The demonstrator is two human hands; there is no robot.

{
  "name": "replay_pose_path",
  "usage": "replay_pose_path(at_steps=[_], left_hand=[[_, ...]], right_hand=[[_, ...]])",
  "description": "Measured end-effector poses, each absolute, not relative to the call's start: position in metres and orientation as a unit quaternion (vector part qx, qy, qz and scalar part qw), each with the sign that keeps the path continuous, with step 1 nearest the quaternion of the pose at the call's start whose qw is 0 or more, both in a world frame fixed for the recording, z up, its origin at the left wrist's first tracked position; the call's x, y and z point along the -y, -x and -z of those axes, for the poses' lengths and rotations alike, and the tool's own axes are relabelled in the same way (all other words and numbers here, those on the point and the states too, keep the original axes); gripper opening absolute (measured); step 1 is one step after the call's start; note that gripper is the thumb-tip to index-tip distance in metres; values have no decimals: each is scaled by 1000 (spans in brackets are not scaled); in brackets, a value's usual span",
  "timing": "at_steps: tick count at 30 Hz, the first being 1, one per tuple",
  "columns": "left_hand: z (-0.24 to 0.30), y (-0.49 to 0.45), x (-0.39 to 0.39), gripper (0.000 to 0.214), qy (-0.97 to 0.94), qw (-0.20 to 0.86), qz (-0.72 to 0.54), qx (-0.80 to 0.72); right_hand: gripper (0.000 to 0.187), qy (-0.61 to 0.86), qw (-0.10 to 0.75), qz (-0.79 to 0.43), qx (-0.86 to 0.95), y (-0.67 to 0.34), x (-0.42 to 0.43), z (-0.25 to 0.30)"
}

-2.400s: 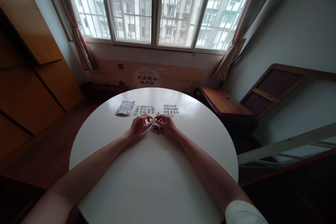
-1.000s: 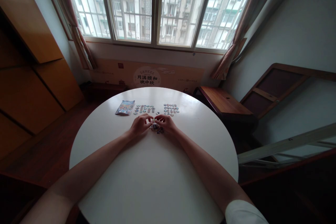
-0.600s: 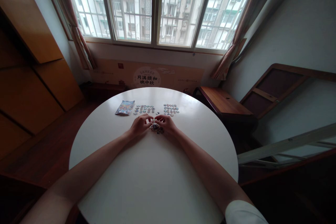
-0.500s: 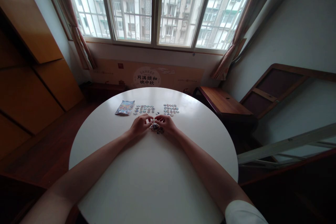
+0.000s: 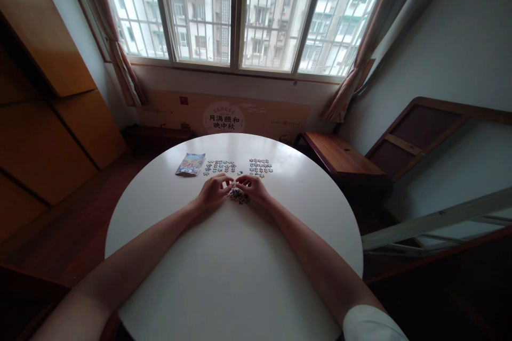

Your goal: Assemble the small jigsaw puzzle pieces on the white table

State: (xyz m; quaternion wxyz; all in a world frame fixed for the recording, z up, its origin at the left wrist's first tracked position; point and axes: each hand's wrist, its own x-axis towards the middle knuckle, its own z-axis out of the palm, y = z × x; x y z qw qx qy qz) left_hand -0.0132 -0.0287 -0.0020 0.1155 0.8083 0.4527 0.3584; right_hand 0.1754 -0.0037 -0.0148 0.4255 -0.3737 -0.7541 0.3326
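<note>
The way to handle this piece (image 5: pixel 234 183) well is to pinch it lightly by its edges, wrists low and steady, turning it in small moves so that no tab bends; fingers held a little clear of the pile (image 5: pixel 240 198) should avoid scattering it. The left hand (image 5: pixel 213 190) and right hand (image 5: pixel 253 188) meet above the far half of the table (image 5: pixel 232 272), thumbs and fingers of both seemingly closed on the piece, which is pale and too small for its face or outline to be made out. It sits at the fingertips, between the two hands, just on the far side of the pile. A loose piece (image 5: pixel 240 173) lies just beyond the grip; the left rows (image 5: pixel 221 166) spread to its far left, the right rows (image 5: pixel 261 166) to its far right, and the packet (image 5: pixel 190 164) lies left of the left rows, apart from both hands
</note>
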Motion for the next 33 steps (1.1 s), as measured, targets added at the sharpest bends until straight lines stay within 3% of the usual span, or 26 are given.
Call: replay_pose_path(at_steps=[33], left_hand=[[-1, 12, 31, 25, -807, 121, -355, -457]], right_hand=[[28, 368, 430, -326, 757, -175, 3, 16]])
